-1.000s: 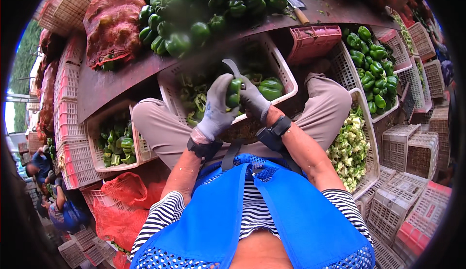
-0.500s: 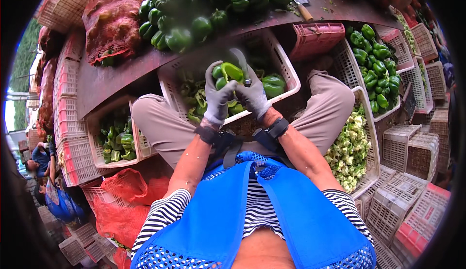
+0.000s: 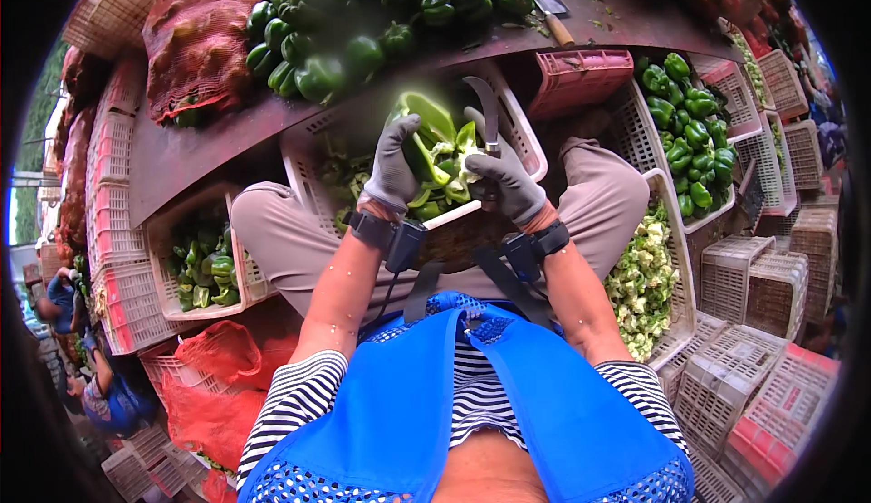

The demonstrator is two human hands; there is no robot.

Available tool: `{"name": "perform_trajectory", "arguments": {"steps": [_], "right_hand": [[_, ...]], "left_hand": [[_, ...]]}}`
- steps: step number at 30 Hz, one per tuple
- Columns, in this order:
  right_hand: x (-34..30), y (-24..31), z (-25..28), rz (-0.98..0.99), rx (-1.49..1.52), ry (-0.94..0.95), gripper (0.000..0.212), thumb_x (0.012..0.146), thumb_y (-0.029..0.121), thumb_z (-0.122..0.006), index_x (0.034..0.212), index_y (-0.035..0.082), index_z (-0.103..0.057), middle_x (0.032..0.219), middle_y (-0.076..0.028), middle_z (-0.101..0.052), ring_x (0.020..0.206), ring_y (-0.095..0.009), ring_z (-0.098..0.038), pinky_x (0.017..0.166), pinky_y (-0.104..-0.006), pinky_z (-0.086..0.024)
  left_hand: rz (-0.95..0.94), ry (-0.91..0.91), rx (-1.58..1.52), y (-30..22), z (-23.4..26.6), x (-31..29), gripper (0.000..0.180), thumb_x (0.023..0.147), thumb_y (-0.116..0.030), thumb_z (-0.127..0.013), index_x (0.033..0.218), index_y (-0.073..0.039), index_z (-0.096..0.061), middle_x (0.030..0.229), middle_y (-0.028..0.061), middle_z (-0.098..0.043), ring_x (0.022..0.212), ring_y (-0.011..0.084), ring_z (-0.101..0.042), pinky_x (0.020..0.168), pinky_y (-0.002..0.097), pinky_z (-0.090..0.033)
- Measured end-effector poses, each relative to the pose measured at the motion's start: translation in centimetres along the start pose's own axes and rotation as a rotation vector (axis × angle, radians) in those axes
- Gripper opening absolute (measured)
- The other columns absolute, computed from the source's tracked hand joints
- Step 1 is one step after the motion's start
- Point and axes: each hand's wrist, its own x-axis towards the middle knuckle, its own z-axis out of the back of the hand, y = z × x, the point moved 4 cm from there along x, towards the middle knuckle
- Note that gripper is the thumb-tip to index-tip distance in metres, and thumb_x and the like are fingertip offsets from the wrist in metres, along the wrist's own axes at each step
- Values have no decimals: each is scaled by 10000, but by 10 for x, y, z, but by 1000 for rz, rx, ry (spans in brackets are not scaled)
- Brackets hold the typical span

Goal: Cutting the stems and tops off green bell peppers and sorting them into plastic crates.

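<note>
My left hand (image 3: pixel 393 166), in a grey glove, grips a green bell pepper (image 3: pixel 428 117) that is cut open, its pale inside showing. My gloved right hand (image 3: pixel 510 179) is closed round a curved knife (image 3: pixel 491 111), its hooked blade pointing up and away from me. Between the hands, close to my right fingers, is the pepper's pale core (image 3: pixel 460 156); whether those fingers pinch it I cannot tell. Beneath both hands stands a white crate (image 3: pixel 531 145) with green pepper pieces in it.
Whole green peppers (image 3: pixel 363 54) are heaped on the dark tabletop (image 3: pixel 213 160), where a cleaver (image 3: pixel 553 18) also lies. A crate of pale cores (image 3: pixel 642 281) stands by my right knee, a crate of peppers (image 3: pixel 186 272) by my left. Red mesh bags (image 3: pixel 213 403) lie at lower left.
The pepper has come open between my hands, now showing its pale inside and core. My hands have moved apart, the right one shifting rightward with the knife.
</note>
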Motion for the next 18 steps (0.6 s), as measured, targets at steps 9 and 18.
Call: {"name": "perform_trajectory", "arguments": {"steps": [9, 18], "right_hand": [[17, 37, 23, 149, -613, -111, 1049, 764, 86, -756, 1559, 116, -71, 744, 1, -590, 526, -52, -497, 445, -197, -368], [33, -9, 42, 74, -650, -173, 1105, 707, 77, -767, 1551, 53, -54, 897, -62, -631, 682, -85, -576, 568, -224, -460]], "left_hand": [[-457, 93, 1326, 2, 15, 61, 645, 897, -330, -675, 1412, -34, -424, 1296, 138, -537, 1195, 245, -521, 1036, 355, -402], [136, 157, 950, 40, 19, 29, 174, 918, -159, -663, 1028, -25, -671, 831, -30, -644, 708, 42, -548, 639, 218, -450]]}}
